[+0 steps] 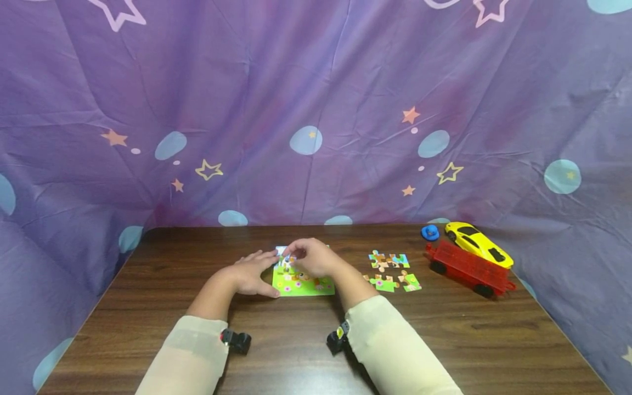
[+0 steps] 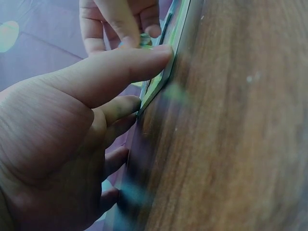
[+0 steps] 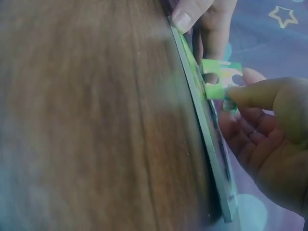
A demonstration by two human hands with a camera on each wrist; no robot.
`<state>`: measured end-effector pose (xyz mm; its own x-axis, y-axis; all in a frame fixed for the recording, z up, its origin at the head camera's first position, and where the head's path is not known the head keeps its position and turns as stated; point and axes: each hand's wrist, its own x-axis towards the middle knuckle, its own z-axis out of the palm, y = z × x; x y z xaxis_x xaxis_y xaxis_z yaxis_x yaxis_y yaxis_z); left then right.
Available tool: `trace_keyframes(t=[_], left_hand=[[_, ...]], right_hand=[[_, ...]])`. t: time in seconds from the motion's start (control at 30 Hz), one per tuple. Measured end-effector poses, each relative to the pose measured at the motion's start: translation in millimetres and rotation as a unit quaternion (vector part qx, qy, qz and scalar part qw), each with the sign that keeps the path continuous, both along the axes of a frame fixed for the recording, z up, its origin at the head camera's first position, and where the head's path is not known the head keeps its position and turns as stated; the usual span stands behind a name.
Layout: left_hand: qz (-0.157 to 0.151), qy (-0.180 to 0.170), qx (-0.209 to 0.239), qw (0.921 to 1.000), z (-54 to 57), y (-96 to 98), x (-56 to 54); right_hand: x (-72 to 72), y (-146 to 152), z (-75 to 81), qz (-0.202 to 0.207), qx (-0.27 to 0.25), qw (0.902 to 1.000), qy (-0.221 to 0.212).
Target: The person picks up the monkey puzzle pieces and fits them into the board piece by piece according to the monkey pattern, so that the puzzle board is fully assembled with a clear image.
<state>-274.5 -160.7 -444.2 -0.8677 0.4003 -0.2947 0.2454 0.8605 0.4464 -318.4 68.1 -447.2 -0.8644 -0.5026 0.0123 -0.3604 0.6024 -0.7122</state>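
A jigsaw puzzle board point(image 1: 306, 291) with a green, flowered picture lies on the wooden table in front of me. My left hand point(image 1: 250, 275) rests along its left side, fingers extended, the thumb on the near left corner and the fingertips by the far corner. Over the left part of the board, my right hand point(image 1: 314, 258) pinches a green puzzle piece point(image 3: 211, 90) between thumb and fingers. In the right wrist view the piece is tilted up, its lower edge right at the board's surface. The right hand hides part of the picture.
Several loose puzzle pieces point(image 1: 385, 284) lie right of the board, some of them joined point(image 1: 397, 260). Farther right stand a red toy wagon point(image 1: 466, 267), a yellow toy car point(image 1: 476, 241) and a small blue hat-shaped toy point(image 1: 430, 232). A purple patterned cloth point(image 1: 316, 99) hangs behind the table.
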Motion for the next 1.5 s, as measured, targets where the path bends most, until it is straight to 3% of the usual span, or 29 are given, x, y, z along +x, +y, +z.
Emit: trace_keyframes(t=[0.47, 1.5], left_hand=[[-0.005, 0.004, 0.003, 1.0, 2.0, -0.5, 0.6], [-0.011, 0.003, 0.005, 0.9999, 0.9, -2.2, 1.2]], right_hand=[[-4.8, -6.7, -3.8, 0.012, 0.088, 0.996, -0.007], [-6.4, -4.8, -2.5, 0.049, 0.123, 0.9909, -0.024]])
